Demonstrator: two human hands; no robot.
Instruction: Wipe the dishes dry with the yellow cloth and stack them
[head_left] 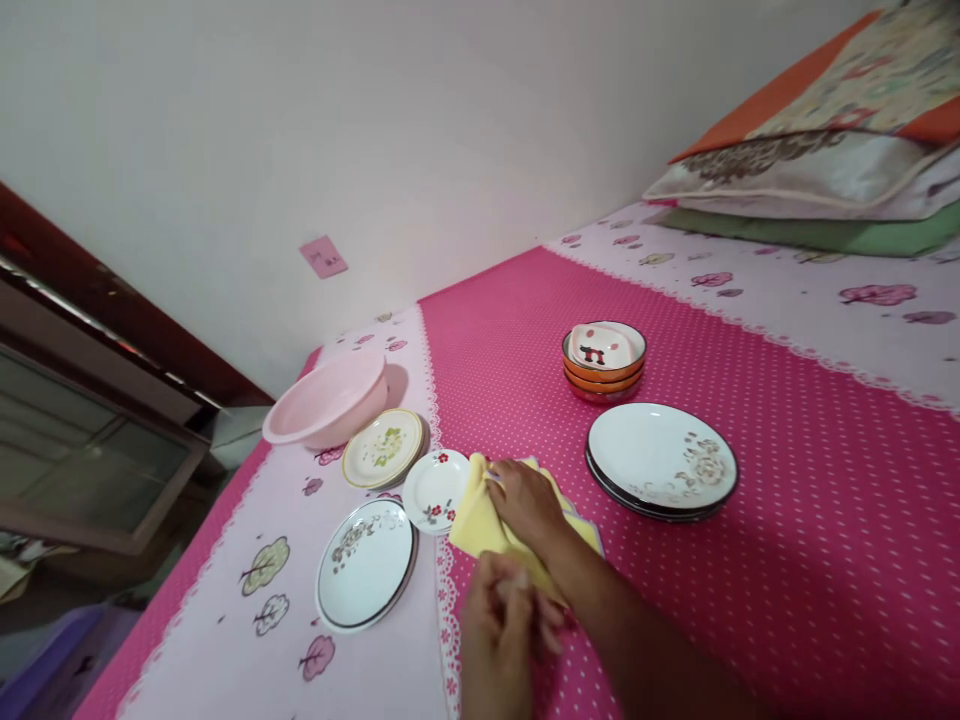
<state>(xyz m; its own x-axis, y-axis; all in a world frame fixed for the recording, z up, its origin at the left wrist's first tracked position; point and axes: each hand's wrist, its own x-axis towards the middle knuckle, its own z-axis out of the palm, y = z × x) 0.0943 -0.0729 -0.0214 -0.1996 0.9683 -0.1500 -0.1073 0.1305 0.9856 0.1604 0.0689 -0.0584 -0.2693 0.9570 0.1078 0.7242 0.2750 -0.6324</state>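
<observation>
A yellow cloth point(472, 520) with a pale purple edge lies crumpled on the pink dotted bedcover, its left end against a small white plate point(435, 485) with red flowers. My right hand point(525, 500) is on top of the cloth, its fingers bent and gripping it. Closer to me, my left hand point(499, 625) hovers at the cloth's near edge. Its fingers are somewhat blurred and loosely bent, with gaps between them, and I see nothing held in them. Part of the cloth is hidden under both hands and the right forearm.
Left of the cloth are stacked yellow-rimmed plates point(382, 450), dark-rimmed flowered plates point(367, 565) and a pink basin point(330, 400). On the right stand more dark-rimmed plates point(660, 455) and stacked orange bowls point(604, 375) holding a small white dish point(600, 345). Pillows point(810, 165) lie at the far right.
</observation>
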